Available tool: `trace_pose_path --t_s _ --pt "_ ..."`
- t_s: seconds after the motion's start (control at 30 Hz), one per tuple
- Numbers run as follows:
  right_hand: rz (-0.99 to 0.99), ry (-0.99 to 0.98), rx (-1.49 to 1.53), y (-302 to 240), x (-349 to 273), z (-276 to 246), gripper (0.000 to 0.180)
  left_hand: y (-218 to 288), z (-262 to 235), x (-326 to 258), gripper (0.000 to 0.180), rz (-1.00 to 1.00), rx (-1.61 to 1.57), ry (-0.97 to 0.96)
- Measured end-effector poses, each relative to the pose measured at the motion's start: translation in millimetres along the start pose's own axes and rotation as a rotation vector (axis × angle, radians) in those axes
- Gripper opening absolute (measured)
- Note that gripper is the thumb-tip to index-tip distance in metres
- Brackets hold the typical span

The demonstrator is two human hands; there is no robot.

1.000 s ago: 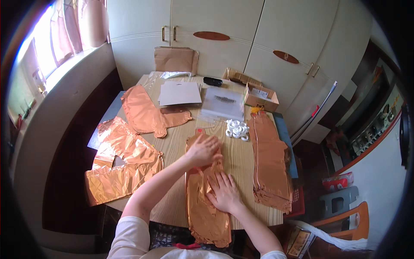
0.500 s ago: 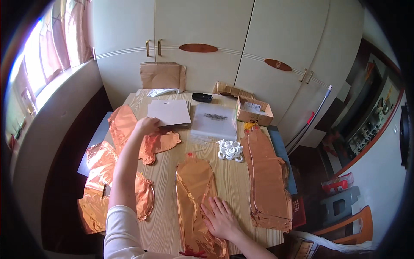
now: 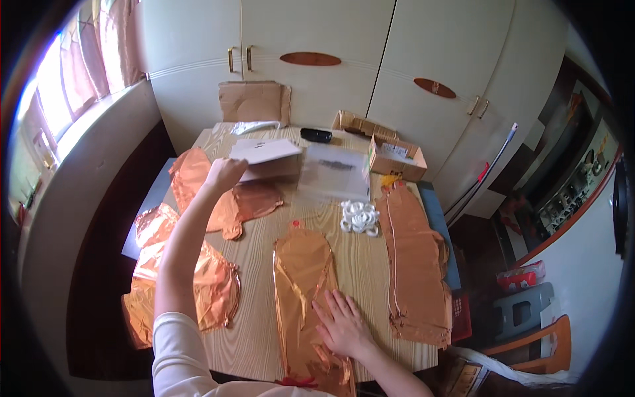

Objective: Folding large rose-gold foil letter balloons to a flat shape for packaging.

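Note:
At the far left of the table, my left hand (image 3: 227,173) is closed on the left edge of a white card (image 3: 268,151), tilting it up from the stack of cards (image 3: 272,171) under it. My right hand (image 3: 344,327) lies with spread fingers on a flat, folded copper-coloured foil balloon (image 3: 301,264) in front of me. Something small and red (image 3: 296,224) shows at its far end. More copper foil balloons (image 3: 215,281) lie loosely to the left, partly hidden by my left arm. To the right, a long pile of flat copper foil balloons (image 3: 417,264) stretches along the table edge.
Clear plastic bags (image 3: 334,175) with dark print lie beside the cards. White ribbon coils (image 3: 360,218) sit nearer me. An open cardboard box (image 3: 397,159) and a black tray (image 3: 316,135) stand at the back. Folded cardboard (image 3: 254,102) leans against the cabinet (image 3: 317,26).
My left hand has risen with the white card's edge, which now tilts above the stack. My right hand stays flat on the foil balloon. The whole view has shifted slightly.

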State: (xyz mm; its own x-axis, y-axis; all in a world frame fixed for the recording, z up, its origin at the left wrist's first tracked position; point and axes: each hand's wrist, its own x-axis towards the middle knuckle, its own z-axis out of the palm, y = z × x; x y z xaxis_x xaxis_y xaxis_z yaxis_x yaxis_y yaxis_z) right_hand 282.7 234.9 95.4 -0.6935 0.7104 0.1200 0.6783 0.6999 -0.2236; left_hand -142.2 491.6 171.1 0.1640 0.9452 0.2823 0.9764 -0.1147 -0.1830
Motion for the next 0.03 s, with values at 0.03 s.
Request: trace_pose_path --t_s 0.03 --pt "0.007 0.003 0.009 0.8 0.7 1.8 0.059 3.3 3.6 -9.7 0.02 0.001 -0.006 -0.018"
